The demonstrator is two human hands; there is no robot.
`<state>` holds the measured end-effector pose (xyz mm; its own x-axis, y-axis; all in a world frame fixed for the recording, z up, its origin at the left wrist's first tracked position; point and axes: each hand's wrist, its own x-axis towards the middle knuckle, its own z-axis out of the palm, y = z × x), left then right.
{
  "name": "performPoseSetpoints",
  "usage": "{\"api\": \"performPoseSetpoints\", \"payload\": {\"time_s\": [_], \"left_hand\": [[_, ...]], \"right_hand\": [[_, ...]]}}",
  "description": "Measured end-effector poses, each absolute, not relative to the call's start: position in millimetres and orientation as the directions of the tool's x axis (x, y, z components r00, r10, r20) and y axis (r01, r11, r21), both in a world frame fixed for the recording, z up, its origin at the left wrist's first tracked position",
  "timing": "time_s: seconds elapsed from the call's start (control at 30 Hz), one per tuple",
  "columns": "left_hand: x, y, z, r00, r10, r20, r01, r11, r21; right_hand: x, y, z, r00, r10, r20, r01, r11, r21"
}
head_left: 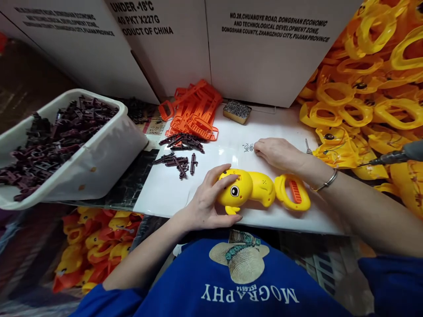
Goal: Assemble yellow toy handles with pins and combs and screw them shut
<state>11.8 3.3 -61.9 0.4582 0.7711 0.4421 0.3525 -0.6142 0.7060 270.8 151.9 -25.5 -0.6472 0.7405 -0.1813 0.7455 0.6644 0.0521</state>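
A yellow plastic duck toy [256,189] lies on the white work surface, its round eye facing up and its ring handle with an orange insert pointing right. Around its head end my left hand [211,200] is wrapped, thumb below and fingers above. Farther back, my right hand [276,153] rests on the surface with its fingertips pinched together beside a small heap of screws [248,148]. Whether a screw is between those fingertips is hidden. Dark purple plastic parts [180,160] lie left of the duck toy, next to a pile of orange plastic parts [198,110].
A white tub [112,149] full of dark parts stands at left. Behind the surface are white cartons [264,66] and a tin of screws [237,111]. At right are piled yellow shells [357,101] and a power screwdriver [399,155]. Finished-looking ducks [95,242] lie lower left.
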Motion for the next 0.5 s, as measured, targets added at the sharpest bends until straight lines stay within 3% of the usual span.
{"api": "performPoseSetpoints", "payload": {"time_s": [0.2,0.4,0.5], "left_hand": [[12.4,3.1,-63.7,0.461,0.758,0.461,0.351,-0.633,0.690],[13.2,1.7,-62.0,0.455,0.767,0.452,0.360,-0.623,0.695],[13.4,1.1,-60.7,0.459,0.775,0.435,0.366,-0.611,0.702]], "right_hand": [[282.8,148.0,-34.7,-0.661,0.735,-0.151,0.742,0.670,0.015],[301.5,153.6,-38.5,-0.516,0.857,0.005,0.820,0.495,-0.286],[307.3,154.5,-41.2,-0.487,0.872,0.042,0.802,0.466,-0.374]]}}
